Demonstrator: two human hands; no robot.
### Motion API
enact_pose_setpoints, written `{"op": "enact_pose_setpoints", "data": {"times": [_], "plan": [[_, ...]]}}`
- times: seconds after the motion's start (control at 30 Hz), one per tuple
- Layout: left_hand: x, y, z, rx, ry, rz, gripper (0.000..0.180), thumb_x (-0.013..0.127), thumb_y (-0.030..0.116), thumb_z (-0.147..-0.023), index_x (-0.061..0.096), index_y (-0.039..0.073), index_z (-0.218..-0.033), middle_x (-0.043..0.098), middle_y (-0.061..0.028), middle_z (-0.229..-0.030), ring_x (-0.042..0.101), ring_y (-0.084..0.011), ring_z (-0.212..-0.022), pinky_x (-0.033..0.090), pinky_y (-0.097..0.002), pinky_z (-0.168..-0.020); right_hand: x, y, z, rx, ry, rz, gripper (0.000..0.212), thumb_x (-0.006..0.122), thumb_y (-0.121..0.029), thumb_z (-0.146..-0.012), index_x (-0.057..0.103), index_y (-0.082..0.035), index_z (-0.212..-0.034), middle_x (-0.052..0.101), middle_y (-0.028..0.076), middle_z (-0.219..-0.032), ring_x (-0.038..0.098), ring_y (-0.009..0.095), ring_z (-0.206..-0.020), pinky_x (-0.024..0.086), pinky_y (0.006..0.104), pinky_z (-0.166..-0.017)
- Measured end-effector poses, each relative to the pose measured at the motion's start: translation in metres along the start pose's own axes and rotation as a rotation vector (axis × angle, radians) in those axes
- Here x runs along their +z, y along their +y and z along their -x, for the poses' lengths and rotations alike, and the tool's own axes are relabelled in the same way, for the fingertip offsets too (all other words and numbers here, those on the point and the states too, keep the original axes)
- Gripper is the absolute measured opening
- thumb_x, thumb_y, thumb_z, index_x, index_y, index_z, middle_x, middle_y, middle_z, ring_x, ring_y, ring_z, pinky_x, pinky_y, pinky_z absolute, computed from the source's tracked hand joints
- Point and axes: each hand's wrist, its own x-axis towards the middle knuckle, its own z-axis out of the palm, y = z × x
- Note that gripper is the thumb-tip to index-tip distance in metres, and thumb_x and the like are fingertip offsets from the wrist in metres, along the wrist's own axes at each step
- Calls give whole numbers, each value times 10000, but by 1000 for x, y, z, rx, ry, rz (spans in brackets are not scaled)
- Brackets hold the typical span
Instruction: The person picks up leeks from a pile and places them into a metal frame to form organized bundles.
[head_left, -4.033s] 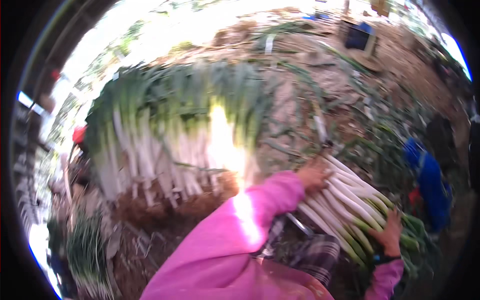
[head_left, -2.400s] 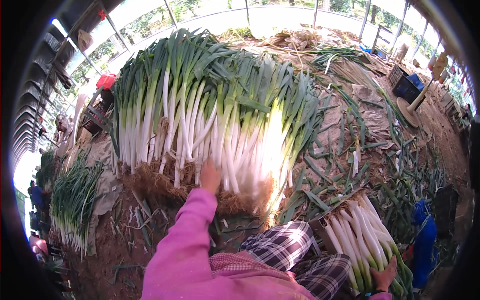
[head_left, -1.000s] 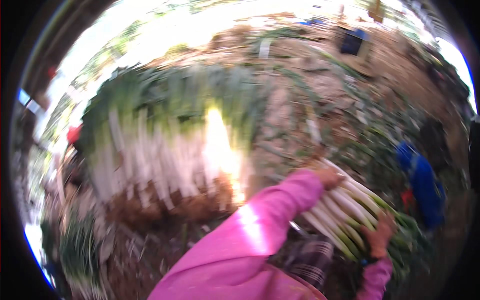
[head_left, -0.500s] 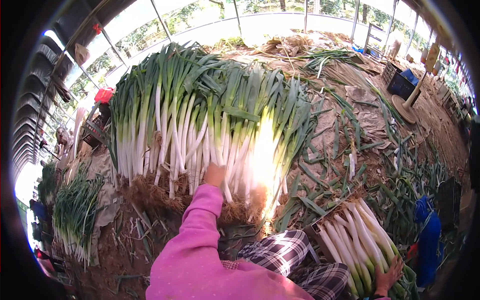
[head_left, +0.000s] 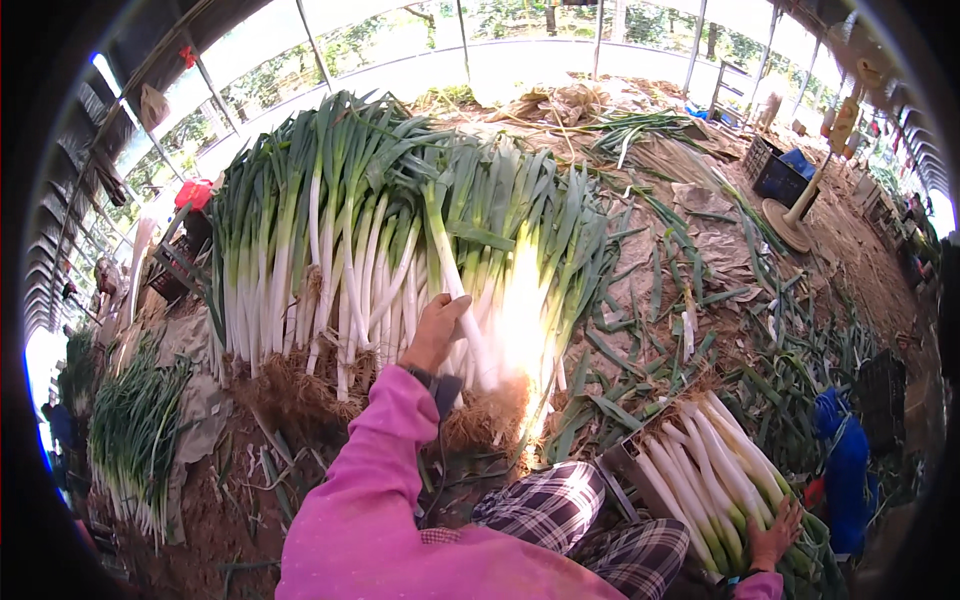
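A broad pile of leeks (head_left: 330, 220) lies on the ground ahead of me, green tops far, white stalks and brown roots near. My left hand (head_left: 435, 330) is closed around the white stalk of one leek (head_left: 448, 258), slightly raised over the pile, roots toward me. At the lower right, a smaller bundle of cleaned leeks (head_left: 718, 468) rests in a low metal-sided holder (head_left: 655, 480), white ends pointing away. My right hand (head_left: 775, 538) lies on the green part of that bundle, fingers spread.
Loose leaf trimmings (head_left: 640, 400) litter the ground between pile and bundle. Another heap of thinner green stalks (head_left: 140, 430) lies at left. A blue bag (head_left: 850, 490) hangs at far right. Farther back are a black crate (head_left: 775, 175) and a round-based stand (head_left: 787, 225).
My left hand has closed on a leek and lifted it a little out of the pile. The right hand stays on the bundle. The whole view has shifted slightly.
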Motion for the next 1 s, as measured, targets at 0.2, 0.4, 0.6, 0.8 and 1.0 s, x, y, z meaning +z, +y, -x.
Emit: {"op": "enact_pose_setpoints", "data": {"times": [0.2,0.4,0.6,0.8,1.0], "plan": [[73,40,121,76,-186,148,219,620,141,-879,576,-56,-964,634,-99,-823,627,-169,-724,517,-285,-631,-27,-22,-1,18,-79,-53,1005,754,-482,-634,316,-95,-1452,239,131,-1533,175,312,-1428,161,578,-1115],[160,69,272,-147,-591,231,197,562,176,-929,506,12,-1022,606,-79,-869,589,-159,-760,492,-290,-694,-47,-121,0,-208,-124,-970,655,604,-410,-883,449,31,-1342,425,224,-1407,377,355,-1317,268,406,-1115],[162,101,341,-268,-1133,55,318,598,148,-915,459,46,-1181,624,-91,-914,597,-150,-787,488,-286,-678,-161,-242,47,-738,-174,-1419,378,472,-280,-974,523,6,-1215,576,111,-1190,548,210,-1114,451,299,-889],[178,83,319,-274,-1819,-446,529,575,157,-939,328,32,-1391,658,-127,-989,643,-177,-888,543,-319,-782,-186,-113,-1,-649,-128,-3073,530,361,-561,-962,583,-84,-1028,634,129,-1095,630,263,-975,545,384,-737],[285,41,305,415,-1658,-1291,404,523,243,-953,436,29,-1285,666,-166,-967,670,-238,-845,545,-370,-762,-151,75,77,-809,303,-2673,374,491,-358,-976,555,-62,-1196,601,115,-1214,581,236,-1094,451,417,-975]]}}
